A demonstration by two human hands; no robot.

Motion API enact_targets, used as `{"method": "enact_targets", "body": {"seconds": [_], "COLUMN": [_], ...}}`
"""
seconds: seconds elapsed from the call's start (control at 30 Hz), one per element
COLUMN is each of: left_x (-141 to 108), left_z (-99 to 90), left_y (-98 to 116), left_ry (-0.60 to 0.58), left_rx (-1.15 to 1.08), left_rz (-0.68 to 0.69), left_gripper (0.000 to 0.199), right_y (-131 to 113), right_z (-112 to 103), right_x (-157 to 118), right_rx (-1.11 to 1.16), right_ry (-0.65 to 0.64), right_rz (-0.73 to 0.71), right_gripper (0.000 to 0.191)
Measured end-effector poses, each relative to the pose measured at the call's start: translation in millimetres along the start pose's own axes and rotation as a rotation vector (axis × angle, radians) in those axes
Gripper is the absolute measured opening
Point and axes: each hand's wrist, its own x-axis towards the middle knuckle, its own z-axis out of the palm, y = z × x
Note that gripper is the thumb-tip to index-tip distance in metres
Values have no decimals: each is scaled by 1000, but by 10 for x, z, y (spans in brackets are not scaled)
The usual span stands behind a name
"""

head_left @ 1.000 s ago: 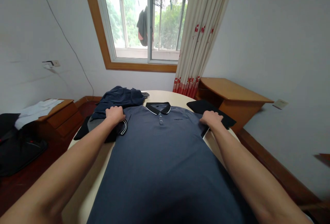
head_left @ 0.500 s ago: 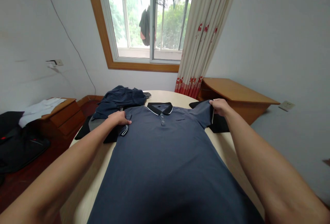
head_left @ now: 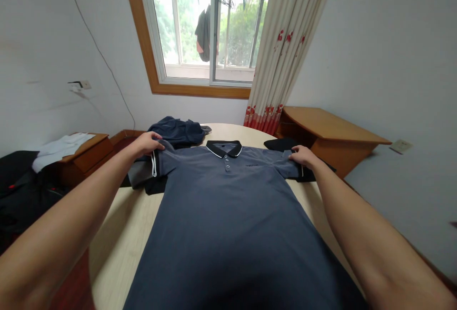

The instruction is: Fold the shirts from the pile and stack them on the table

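Grey-blue shirt (head_left: pixel 228 210) spread front-up on desk (head_left: pixel 119 224), collar (head_left: pixel 234 151) at far end. Sleeves (head_left: pixel 169 158) pinched near their ends, one by left hand (head_left: pixel 147 143), other by right hand (head_left: pixel 303 155). Dark cloth (head_left: pixel 178 131), probably clothing, heaped beyond.

White walls (head_left: pixel 385 57), a bright wood-framed window (head_left: pixel 213 29), flowered curtain (head_left: pixel 291 38), wooden desk (head_left: pixel 332 124).

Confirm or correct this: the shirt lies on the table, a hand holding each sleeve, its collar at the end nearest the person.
Not the collar: the head view shows it at the far end. The shirt lies on the table, left hand holding one sleeve, right hand the other.
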Motion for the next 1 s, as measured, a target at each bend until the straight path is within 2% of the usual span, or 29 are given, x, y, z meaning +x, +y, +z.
{"method": "enact_targets", "body": {"seconds": [0.1,0.17,0.27,0.3,0.33,0.4,0.43,0.53,0.6,0.7,0.83,0.9,1.0], "left_x": [-23,-85,-243,-301,-357,-442,-467,-455,-380,-219,-82,-106,-217], "left_z": [-125,-137,28,136,269,582,748,1186,1365,1447,1442,1509,1693], "left_y": [-72,-61,91,175,270,465,553,707,695,540,359,388,530], "left_ry": [72,114,186,200,191,88,-4,-203,-252,-278,-253,-224,-220], "left_rx": [188,390,705,776,813,774,717,586,576,590,587,586,561], "left_rz": [46,78,153,211,294,449,468,431,368,316,346,350,411], "left_gripper": [42,45,42,40,37,37,41,54,61,67,70,72,75], "right_y": [59,29,-190,-311,-448,-744,-884,-1177,-1221,-1102,-948,-999,-1168], "right_z": [-75,-132,-146,-114,-59,121,239,631,844,997,986,997,1086], "right_x": [-65,-159,-384,-475,-569,-748,-825,-975,-988,-896,-765,-776,-855], "right_rx": [3,-118,-409,-482,-529,-514,-480,-356,-311,-277,-275,-287,-276], "right_ry": [39,3,63,116,149,102,57,-113,-190,-205,-150,-119,-101], "right_rz": [-58,-10,49,9,-106,-305,-357,-486,-475,-420,-363,-364,-459], "right_gripper": [49,43,40,41,40,40,43,52,61,66,67,66,65]}}
